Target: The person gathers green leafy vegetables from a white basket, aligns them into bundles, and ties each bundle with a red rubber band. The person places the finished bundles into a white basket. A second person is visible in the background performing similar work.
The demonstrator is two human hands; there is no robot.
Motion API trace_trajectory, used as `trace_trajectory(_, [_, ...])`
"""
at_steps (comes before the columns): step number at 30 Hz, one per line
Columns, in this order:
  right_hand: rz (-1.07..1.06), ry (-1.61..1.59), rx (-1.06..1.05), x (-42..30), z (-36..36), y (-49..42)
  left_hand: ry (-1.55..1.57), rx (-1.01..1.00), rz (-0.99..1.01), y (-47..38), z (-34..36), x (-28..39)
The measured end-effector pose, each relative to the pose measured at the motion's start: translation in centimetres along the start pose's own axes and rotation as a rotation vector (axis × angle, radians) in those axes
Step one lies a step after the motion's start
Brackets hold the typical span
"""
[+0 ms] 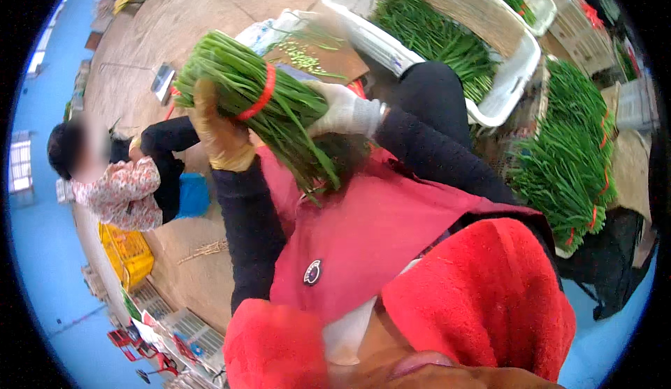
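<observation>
Both my hands hold up a bundle of green stalks [293,95], which look like garlic chives, in front of my lap. A red band [262,93] wraps it. The pale stalk ends point to the upper left; the thin leaf tips hang towards my dark red apron [356,237]. My left hand [220,129], in a yellowish glove, grips the bundle near the stalk ends. My right hand [338,108], in a white knit glove, clasps its other side past the band; some of its fingers are hidden. Beyond it lies a brown board [343,64] with small green cut pieces [301,57].
A white plastic crate [367,24] at upper right contains loose chives [435,43]. Banded bundles [566,153] are stacked at the right. On the left, another person [120,184] sits on a blue stool [193,195]. A yellow crate [126,255] stands behind them.
</observation>
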State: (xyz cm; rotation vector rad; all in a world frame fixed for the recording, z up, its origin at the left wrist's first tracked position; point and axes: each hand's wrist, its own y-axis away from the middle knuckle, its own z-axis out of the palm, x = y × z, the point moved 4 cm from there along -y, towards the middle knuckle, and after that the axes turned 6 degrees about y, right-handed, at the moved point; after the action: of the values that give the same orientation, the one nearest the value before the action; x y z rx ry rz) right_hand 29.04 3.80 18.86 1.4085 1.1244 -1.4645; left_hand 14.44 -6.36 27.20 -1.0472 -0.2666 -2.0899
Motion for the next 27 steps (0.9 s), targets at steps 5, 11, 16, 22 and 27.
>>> trace_trajectory(5, [0.011, 0.038, 0.077, 0.3, -2.9, 1.0, -0.002, -0.132, -0.071, -1.2, -2.4, -3.8])
trace_trajectory(11, [0.023, -0.169, -0.05, 3.0, -5.8, 0.0, -0.346, -0.187, -0.245, 1.5, -1.4, -8.8])
trace_trajectory(16, [-0.236, 0.097, 0.264, -0.7, -8.8, -0.1, -0.2, 0.071, -0.206, 1.6, -0.1, -8.6])
trace_trajectory(22, [-0.335, 0.426, 0.312, -3.1, -7.3, 2.7, -0.054, 0.135, -0.315, -1.2, -1.9, -11.2])
trace_trajectory(27, [-0.028, 0.564, 0.295, -3.4, -8.4, 3.0, -0.056, -0.076, -0.308, -2.4, -2.3, -9.2])
